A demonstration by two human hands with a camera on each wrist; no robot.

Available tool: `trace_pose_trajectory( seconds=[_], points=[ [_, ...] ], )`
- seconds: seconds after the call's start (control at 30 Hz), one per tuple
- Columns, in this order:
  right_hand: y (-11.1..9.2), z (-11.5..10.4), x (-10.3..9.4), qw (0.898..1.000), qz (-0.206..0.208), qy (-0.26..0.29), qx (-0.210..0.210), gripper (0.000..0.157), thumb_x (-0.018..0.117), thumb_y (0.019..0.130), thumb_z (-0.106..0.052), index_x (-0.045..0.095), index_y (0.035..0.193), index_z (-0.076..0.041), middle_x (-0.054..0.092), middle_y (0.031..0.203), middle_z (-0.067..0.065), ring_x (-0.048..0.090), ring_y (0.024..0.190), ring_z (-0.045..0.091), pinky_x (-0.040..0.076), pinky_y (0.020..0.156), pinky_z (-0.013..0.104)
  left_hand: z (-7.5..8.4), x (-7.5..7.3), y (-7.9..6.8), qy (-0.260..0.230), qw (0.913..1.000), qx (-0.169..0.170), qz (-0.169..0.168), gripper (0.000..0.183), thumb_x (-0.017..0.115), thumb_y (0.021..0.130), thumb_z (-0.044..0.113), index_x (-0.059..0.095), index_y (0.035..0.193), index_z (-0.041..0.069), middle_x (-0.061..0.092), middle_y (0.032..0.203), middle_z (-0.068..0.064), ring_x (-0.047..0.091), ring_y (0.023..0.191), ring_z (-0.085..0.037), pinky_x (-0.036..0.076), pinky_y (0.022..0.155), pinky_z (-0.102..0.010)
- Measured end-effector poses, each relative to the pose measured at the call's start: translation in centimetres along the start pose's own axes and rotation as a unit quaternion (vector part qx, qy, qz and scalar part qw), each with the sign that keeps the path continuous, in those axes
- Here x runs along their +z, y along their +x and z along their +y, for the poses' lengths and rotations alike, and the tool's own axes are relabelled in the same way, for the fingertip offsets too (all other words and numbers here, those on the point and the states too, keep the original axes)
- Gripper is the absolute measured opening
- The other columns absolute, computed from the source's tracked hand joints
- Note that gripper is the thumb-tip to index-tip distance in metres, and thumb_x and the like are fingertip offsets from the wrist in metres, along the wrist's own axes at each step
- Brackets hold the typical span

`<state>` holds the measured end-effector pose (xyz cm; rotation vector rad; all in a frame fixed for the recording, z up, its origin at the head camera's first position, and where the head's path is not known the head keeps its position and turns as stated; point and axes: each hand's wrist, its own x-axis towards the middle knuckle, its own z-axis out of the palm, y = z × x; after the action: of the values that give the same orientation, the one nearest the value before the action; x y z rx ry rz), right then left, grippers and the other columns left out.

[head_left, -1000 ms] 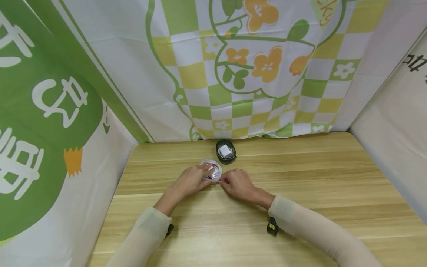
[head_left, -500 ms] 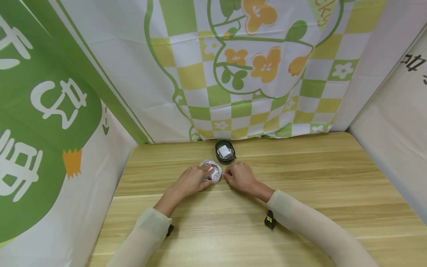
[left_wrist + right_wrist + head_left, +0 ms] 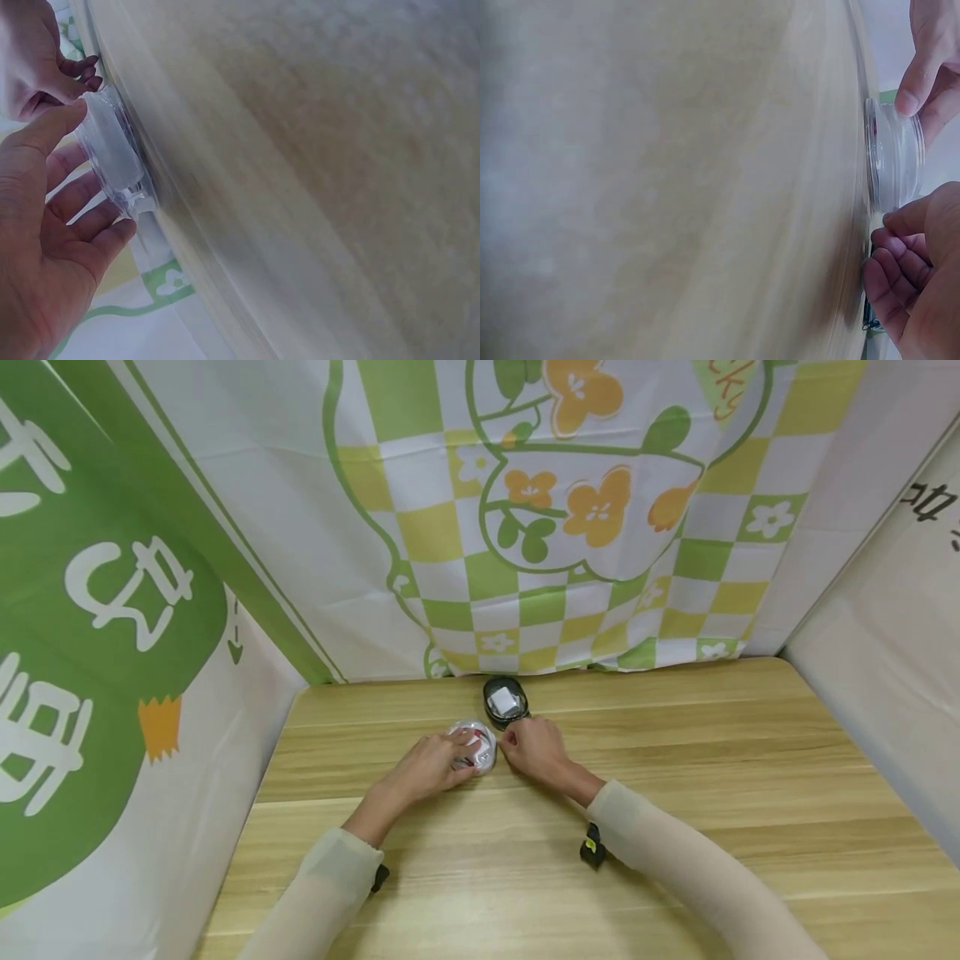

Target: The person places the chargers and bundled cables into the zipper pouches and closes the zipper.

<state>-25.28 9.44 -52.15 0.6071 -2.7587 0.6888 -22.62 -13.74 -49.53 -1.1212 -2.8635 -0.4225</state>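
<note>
A clear round case [image 3: 487,755] with white and red contents lies on the wooden table. My left hand [image 3: 426,768] holds it from the left, thumb at the near side and fingers over the top. In the left wrist view, the clear case [image 3: 112,146] stands between thumb and curled fingers, with something white inside. My right hand [image 3: 537,750] is at the right edge of the case, thumb and forefinger pinched together there. The right wrist view has those fingertips [image 3: 894,220] at the rim; any small pull between them is hidden.
Just behind the right hand sits a black-rimmed oval case [image 3: 495,688] with a white block inside, near the back edge of the table [image 3: 675,760]. A patterned cloth [image 3: 540,610] hangs behind. Fabric walls stand at left and right.
My right hand has moved from the near right side of the round case up along its right edge, closer to the black-rimmed case. The left hand keeps its hold.
</note>
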Motion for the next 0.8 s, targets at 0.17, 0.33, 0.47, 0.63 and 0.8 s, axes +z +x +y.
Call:
trace_pose_trajectory(
  seconds=[0.17,0.33,0.47,0.63,0.8],
  points=[
    [-0.4,0.0,0.0,1.0,-0.007,0.009,0.002,0.015,0.08,0.088,-0.018,0.077,0.073,-0.018,0.071,0.068,-0.004,0.065,0.062,0.018,0.053,0.053,0.036,-0.1,0.0,0.0,-0.012,0.9999,-0.004,-0.008,0.045,0.079,0.096,0.03,0.074,0.13,0.001,0.062,0.144,-0.026,0.063,0.131,-0.043,0.052,0.11,-0.053],
    [-0.9,0.2,0.0,1.0,-0.011,0.025,-0.002,0.015,0.081,0.088,-0.019,0.077,0.074,-0.018,0.072,0.068,-0.005,0.066,0.063,0.017,0.054,0.055,0.036,0.2,-0.1,0.2,-0.029,0.9994,-0.017,-0.007,0.049,0.08,0.096,0.034,0.073,0.131,0.001,0.062,0.145,-0.025,0.061,0.134,-0.042,0.05,0.113,-0.051],
    [-1.4,0.1,-0.2,0.999,-0.021,0.035,-0.005,0.014,0.081,0.089,-0.019,0.078,0.076,-0.018,0.072,0.069,-0.007,0.065,0.063,0.014,0.053,0.056,0.034,0.8,-0.1,0.5,-0.02,0.9995,-0.019,0.013,0.049,0.08,0.095,0.039,0.076,0.127,0.001,0.065,0.141,-0.026,0.066,0.127,-0.043,0.057,0.104,-0.052],
    [-2.2,0.0,-0.5,0.999,-0.028,0.042,-0.018,0.012,0.081,0.09,-0.019,0.079,0.078,-0.017,0.072,0.069,-0.008,0.062,0.062,0.007,0.052,0.057,0.029,1.4,0.3,0.8,0.006,0.9988,-0.033,0.036,0.051,0.08,0.096,0.041,0.075,0.129,0.002,0.066,0.14,-0.026,0.069,0.121,-0.044,0.061,0.096,-0.053],
    [-2.9,-0.3,-0.4,0.998,-0.031,0.05,-0.03,0.008,0.081,0.089,-0.018,0.08,0.08,-0.018,0.073,0.07,-0.009,0.061,0.061,0.004,0.052,0.058,0.026,1.8,0.5,0.8,0.012,0.9978,-0.049,0.044,0.055,0.082,0.094,0.039,0.072,0.132,-0.001,0.066,0.139,-0.026,0.071,0.118,-0.044,0.062,0.091,-0.054]
  ],
)
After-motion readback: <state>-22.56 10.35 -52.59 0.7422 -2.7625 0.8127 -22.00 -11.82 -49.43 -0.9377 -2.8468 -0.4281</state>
